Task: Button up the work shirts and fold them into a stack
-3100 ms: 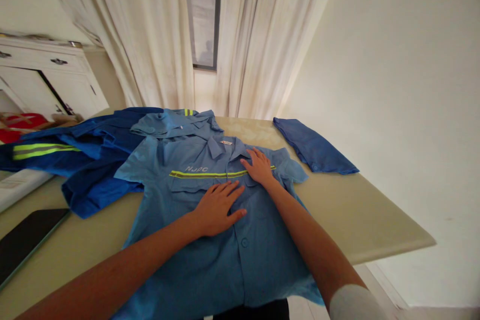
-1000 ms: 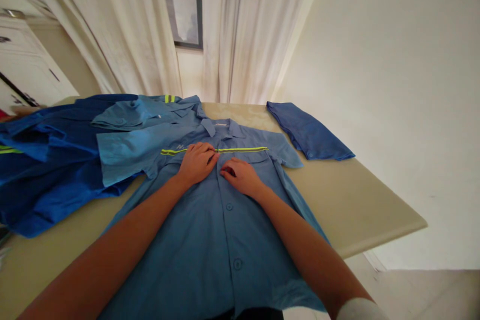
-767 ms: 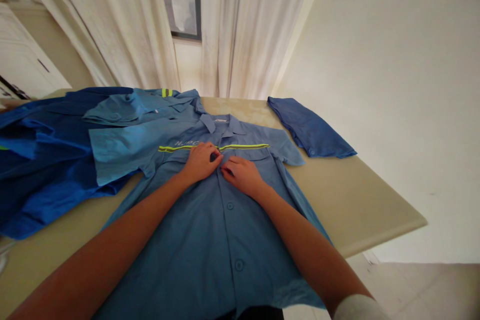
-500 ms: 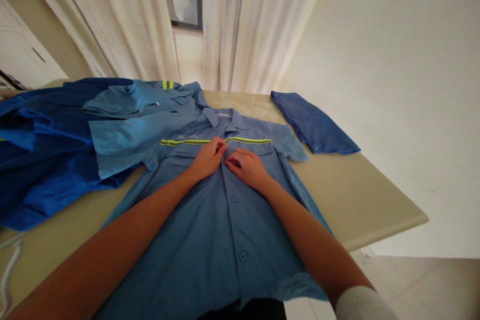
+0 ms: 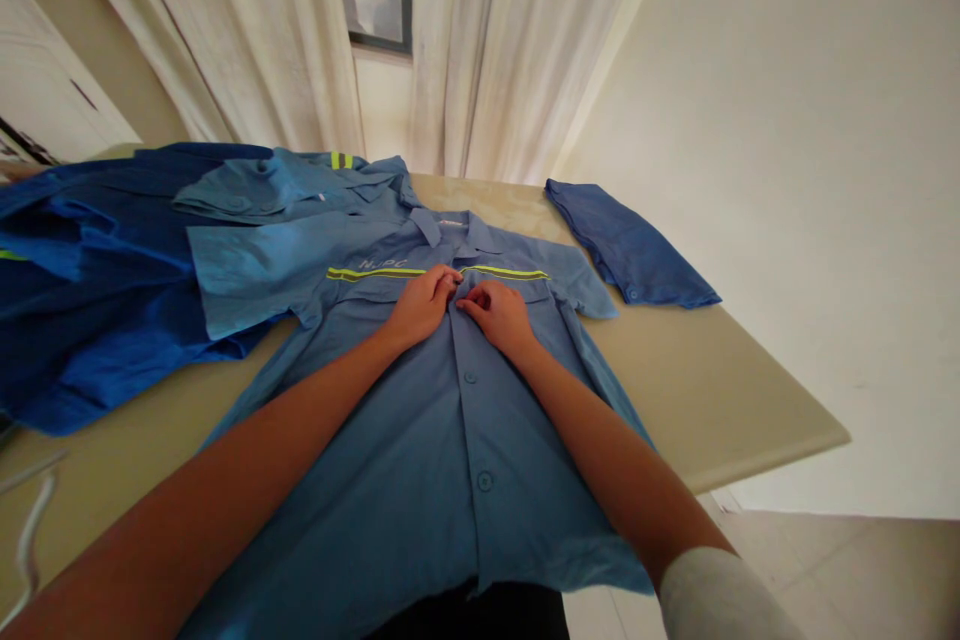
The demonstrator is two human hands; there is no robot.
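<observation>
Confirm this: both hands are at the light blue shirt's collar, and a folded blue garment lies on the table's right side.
Not the collar: the head view shows the left hand and right hand at the front placket of the light blue shirt, beside the yellow stripe. The rest stands.

Blue shirt [image 5: 390, 480] partly hidden by my left hand [image 5: 425, 303] and right hand [image 5: 501, 314], collar label [image 5: 452, 222] I can't read, dark blue garment [image 5: 112, 300] cut off at left edge

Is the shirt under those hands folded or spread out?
Spread out: the shirt lies across the table, its collar at the far end and a short sleeve out to each side.
</observation>
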